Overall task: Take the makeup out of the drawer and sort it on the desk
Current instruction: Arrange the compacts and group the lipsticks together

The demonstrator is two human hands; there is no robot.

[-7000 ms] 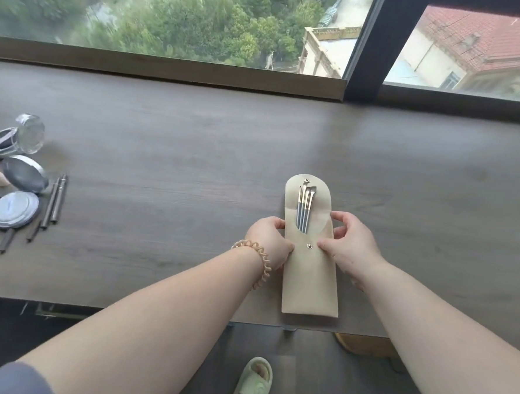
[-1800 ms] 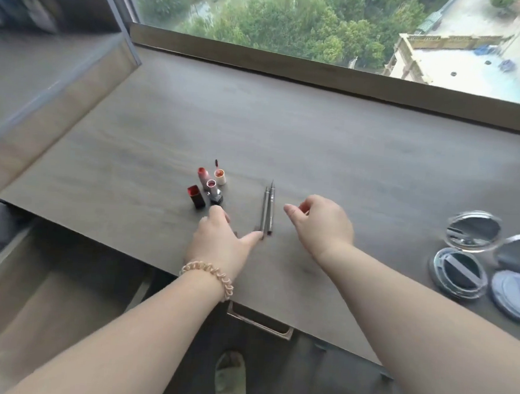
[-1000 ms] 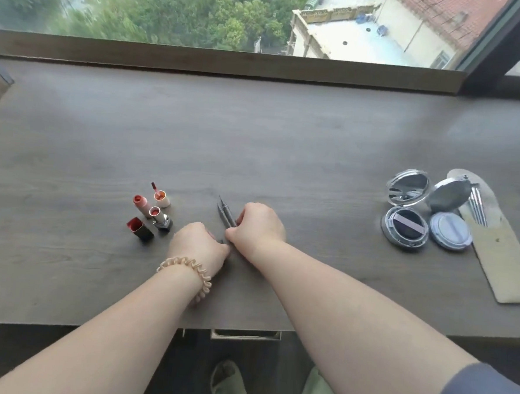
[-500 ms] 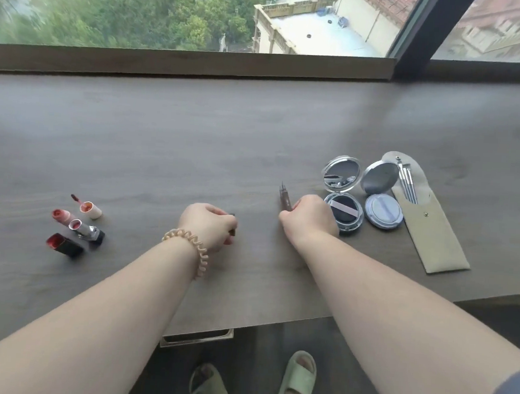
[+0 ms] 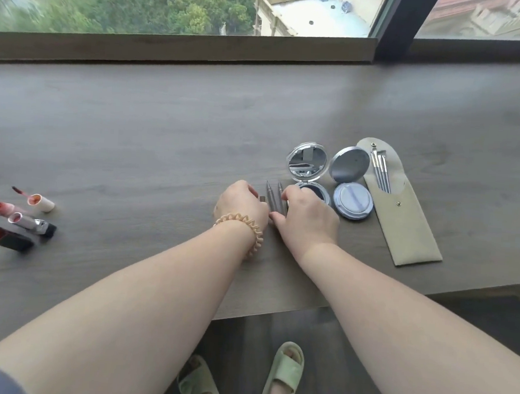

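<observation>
Two slim grey makeup pencils (image 5: 271, 194) lie side by side on the dark wooden desk (image 5: 172, 124), just left of an open mirror compact (image 5: 307, 166). My left hand (image 5: 241, 203) curls its fingers round the left pencil's lower part. My right hand (image 5: 306, 218) lies over the right pencil, fingers bent on it and thumb at its near end. A second open compact with a blue puff (image 5: 352, 184) sits to the right. A beige brush pouch (image 5: 403, 217) with several brushes lies beyond it. Several open lipsticks (image 5: 23, 219) lie at the far left.
A wooden window sill (image 5: 182, 47) runs along the desk's far side, with a dark window post (image 5: 397, 22) at the right. The desk's front edge is close to my arms. My feet in green slippers (image 5: 283, 372) stand on the floor below.
Both hands moved right along the desk with the pencils, which now lie together beside the mirror compact. My hands have closed in toward each other.
</observation>
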